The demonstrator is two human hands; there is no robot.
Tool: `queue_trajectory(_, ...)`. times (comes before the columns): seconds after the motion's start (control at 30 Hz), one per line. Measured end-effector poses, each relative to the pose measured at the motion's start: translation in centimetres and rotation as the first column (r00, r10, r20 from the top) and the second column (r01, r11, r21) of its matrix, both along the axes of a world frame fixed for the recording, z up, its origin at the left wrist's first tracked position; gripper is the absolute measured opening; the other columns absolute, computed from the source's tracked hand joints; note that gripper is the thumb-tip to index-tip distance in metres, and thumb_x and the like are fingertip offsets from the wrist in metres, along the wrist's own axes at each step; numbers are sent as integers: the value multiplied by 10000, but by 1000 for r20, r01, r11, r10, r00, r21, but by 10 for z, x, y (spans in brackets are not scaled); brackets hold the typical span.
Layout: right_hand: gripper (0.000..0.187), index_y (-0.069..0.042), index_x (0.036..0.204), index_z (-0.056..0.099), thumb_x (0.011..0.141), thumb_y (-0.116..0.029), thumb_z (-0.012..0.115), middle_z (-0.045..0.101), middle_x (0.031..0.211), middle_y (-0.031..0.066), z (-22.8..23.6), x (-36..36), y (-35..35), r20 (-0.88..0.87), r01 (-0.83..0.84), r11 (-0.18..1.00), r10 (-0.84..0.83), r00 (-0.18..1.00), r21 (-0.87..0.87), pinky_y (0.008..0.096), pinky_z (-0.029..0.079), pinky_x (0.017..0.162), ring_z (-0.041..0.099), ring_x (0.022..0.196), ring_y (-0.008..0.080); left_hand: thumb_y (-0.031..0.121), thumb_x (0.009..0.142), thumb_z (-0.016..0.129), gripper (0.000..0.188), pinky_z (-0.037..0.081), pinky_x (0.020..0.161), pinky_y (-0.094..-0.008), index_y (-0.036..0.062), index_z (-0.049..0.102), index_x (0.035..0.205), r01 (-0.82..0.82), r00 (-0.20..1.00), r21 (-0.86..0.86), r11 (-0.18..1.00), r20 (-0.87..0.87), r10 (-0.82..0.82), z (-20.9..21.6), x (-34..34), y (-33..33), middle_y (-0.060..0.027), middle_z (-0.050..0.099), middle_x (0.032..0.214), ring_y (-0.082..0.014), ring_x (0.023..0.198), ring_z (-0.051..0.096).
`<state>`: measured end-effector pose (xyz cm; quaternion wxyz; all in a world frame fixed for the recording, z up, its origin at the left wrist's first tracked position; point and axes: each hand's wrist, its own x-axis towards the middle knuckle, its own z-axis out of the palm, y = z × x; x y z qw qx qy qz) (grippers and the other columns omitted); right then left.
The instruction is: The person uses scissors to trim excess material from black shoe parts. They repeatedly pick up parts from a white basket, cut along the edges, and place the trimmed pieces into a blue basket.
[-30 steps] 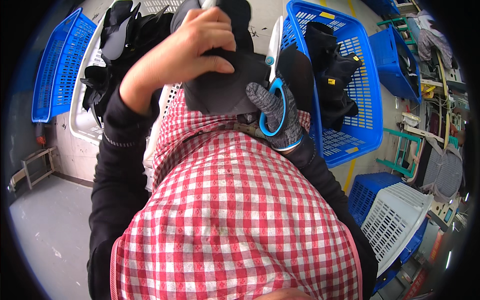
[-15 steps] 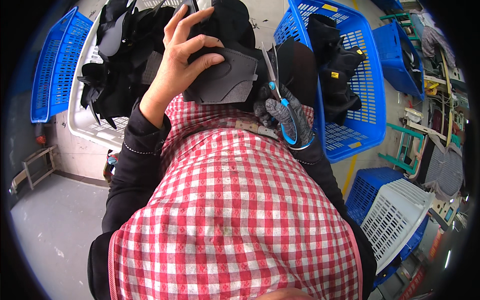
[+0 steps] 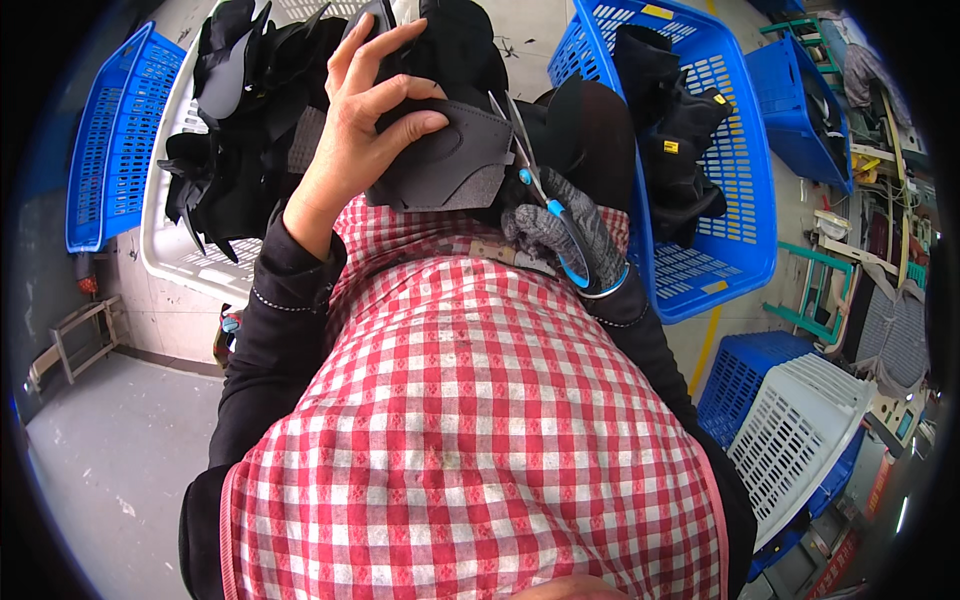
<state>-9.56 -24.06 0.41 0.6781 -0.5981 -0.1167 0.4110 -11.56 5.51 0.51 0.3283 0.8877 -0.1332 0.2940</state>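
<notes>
Between thumb and forefinger, my bare left hand (image 3: pixel 365 125) pinches the upper edge of a flat dark grey fabric piece (image 3: pixel 440 165); the other fingers are raised. Stitching runs along the piece's border, and a curved seam crosses its lower right. My right hand (image 3: pixel 565 225), in a grey knitted glove, grips a pair of scissors (image 3: pixel 550 205) with blue and black handles. The parted blades point up and left, beside the piece's right edge. Whether they touch it I cannot tell. Dark fabric lies behind, over my lap.
At the left a white basket (image 3: pixel 152 235) holds several black fabric pieces (image 3: pixel 215 185). A blue basket (image 3: pixel 750 220) at the right holds black pieces with yellow tags. Another blue basket (image 3: pixel 85 190) stands far left. Stacked crates (image 3: pixel 800 440) stand lower right. A checked apron (image 3: pixel 460 420) covers my front.
The scissors have moved left, bringing their blades to the right edge of the fabric piece. My left hand holds the piece in nearly the same place.
</notes>
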Motion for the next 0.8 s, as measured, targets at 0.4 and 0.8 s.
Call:
queue_trajectory(0.4, 375, -17, 1232, 673, 949, -239, 778, 690, 811, 22, 12, 14, -6, 17, -72, 995, 73, 997, -66, 211, 449, 569, 602, 655, 57, 284, 796, 852, 226, 242, 1230, -516, 163, 789, 976, 26, 1000, -16, 1000, 6, -26, -4, -1, 5, -61, 493, 1576, -381, 1551, 216)
queue_trajectory(0.8, 393, -46, 1240, 669, 953, -289, 782, 678, 873, -24, 22, 41, -15, 68, -298, 942, 311, 948, -153, 217, 477, 635, 582, 715, 40, 344, 790, 857, 240, 173, 1224, -593, 231, 792, 992, 72, 997, -22, 997, 5, -72, -7, -1, 7, -26, 470, 1591, -378, 1561, 196)
